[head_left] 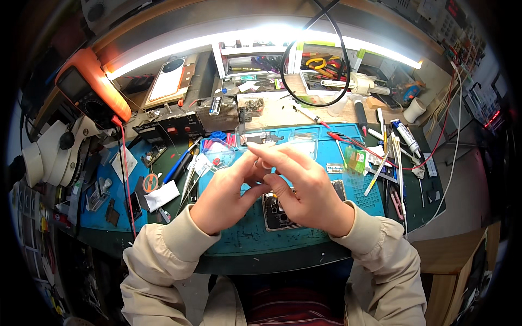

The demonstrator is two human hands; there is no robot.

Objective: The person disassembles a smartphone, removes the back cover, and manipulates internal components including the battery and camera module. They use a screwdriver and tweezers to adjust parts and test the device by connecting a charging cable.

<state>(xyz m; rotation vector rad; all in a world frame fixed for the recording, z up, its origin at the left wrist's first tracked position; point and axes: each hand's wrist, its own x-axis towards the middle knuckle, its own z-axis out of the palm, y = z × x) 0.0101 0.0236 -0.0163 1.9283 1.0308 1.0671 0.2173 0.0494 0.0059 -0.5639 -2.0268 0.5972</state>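
Head view: beige sleeves (157, 266) enter from the lower edge, leading to the left hand (220, 198) and right hand (315, 198) at centre, fingers (283, 160) bent inward and tips close together, perhaps to steady one another; whether they pinch something small cannot be told. Partly hidden below the right hand, an opened phone (276, 218) lies on the blue mat (239, 239), likely flat for easy access. Its long axis appears to run left-right, climbing slightly rightward; round, camera-like openings mark its left end. At right, a yellow-tipped stick (377, 176) and white tube (406, 137) lie presumably within reach. Upper left stands an orange multimeter (89, 87).
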